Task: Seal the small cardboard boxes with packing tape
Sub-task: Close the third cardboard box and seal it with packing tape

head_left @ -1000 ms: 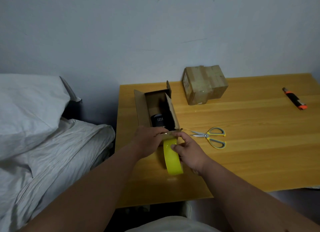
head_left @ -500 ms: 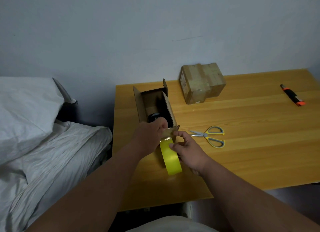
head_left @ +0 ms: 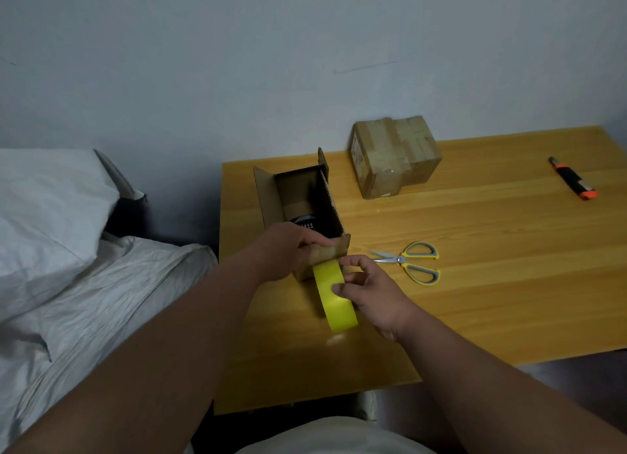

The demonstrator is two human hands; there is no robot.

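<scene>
1. Head view: an open cardboard box [head_left: 298,213] stands near the left end of the wooden table [head_left: 475,284], its top flaps up and a dark object with pale markings [head_left: 303,223] showing inside.
2. The left hand [head_left: 288,250] rests on the near end of the box, fingers curled over the near flap [head_left: 334,250] and pressing it down against the box's front edge.
3. The right hand [head_left: 369,291] holds a yellow roll of packing tape [head_left: 334,296] just in front of the box — the thumb lies on the roll's outer face while the fingers curl round its far side, the index finger raised near the flap.
4. The roll stands on edge, its upper end touching or just beside the near flap; whether tape is already stuck to the cardboard cannot be told.
5. A second cardboard box [head_left: 395,157], closed and wrapped in clear tape, sits toward the back of the table, apart from the open one.
6. Scissors with yellow-grey handles [head_left: 412,262] lie right of the hands, blades pointing toward the open box.
7. An orange-and-black utility knife [head_left: 573,179] lies far right — well apart from everything else.
8. Left of the table, a bed with a white pillow [head_left: 51,202] and crumpled grey sheet [head_left: 101,301].
</scene>
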